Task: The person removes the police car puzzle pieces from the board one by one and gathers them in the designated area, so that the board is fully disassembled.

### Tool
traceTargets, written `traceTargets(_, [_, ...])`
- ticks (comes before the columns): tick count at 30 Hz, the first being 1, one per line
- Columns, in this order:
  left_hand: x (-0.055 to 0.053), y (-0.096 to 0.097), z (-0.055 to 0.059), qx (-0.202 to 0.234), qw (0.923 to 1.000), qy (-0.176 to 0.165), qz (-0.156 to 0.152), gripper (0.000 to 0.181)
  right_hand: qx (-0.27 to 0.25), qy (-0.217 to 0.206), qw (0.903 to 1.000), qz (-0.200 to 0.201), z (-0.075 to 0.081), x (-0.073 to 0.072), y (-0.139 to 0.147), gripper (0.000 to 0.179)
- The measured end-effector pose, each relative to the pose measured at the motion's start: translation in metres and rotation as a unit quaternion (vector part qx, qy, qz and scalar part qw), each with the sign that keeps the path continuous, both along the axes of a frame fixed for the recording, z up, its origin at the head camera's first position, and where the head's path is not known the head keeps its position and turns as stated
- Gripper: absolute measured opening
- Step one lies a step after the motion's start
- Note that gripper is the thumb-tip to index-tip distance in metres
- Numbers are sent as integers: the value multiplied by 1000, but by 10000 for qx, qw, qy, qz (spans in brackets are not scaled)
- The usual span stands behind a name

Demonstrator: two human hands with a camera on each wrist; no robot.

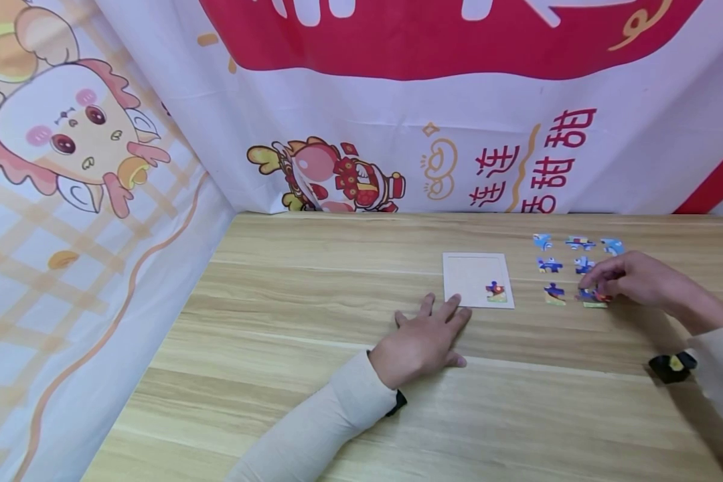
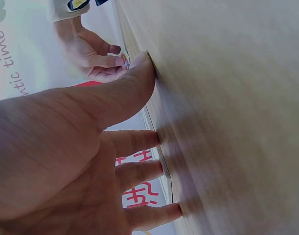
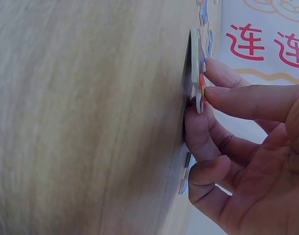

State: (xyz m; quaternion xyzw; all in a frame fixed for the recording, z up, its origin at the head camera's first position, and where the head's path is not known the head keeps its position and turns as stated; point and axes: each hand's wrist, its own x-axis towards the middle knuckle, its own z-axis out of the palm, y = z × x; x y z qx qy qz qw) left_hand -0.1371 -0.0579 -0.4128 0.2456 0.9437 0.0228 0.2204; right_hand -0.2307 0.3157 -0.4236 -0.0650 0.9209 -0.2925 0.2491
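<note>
My left hand (image 1: 418,345) rests on the table with fingers spread, fingertips at the near edge of a square white puzzle tray (image 1: 466,281). One colourful jigsaw piece (image 1: 495,292) lies in the tray's near right corner. To the right, my right hand (image 1: 651,281) pinches another jigsaw piece (image 3: 195,68) between thumb and fingers. In the right wrist view that piece is tilted, its green-edged end close over the wood and its printed face under the thumb. A loose puzzle piece (image 1: 554,293) lies just left of it.
Beyond the right hand, several blue puzzle pieces (image 1: 580,243) lie in rows on the wooden table (image 1: 313,288). A printed cloth (image 1: 349,100) hangs along the table's back edge, and another patterned cloth (image 1: 90,268) borders the left side.
</note>
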Motion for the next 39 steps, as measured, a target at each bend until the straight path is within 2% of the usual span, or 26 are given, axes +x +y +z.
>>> traceTargets(16, [2,0,0,-43,10000,65,1,80,-28,-29,10000,30,-1,1,-2,25])
traceTargets(30, [1,0,2,10,10000,-31,24,79,-74,203,9997,-69,-4,4,-5,25])
traceTargets(34, [2,0,2,-29,10000,-8,15,79,11,383,9993,-49,-3,6,-8,24])
traceTargets(39, [2,0,2,-67,10000,-15,22,79,128,917,9957,73,3,10,-22,20])
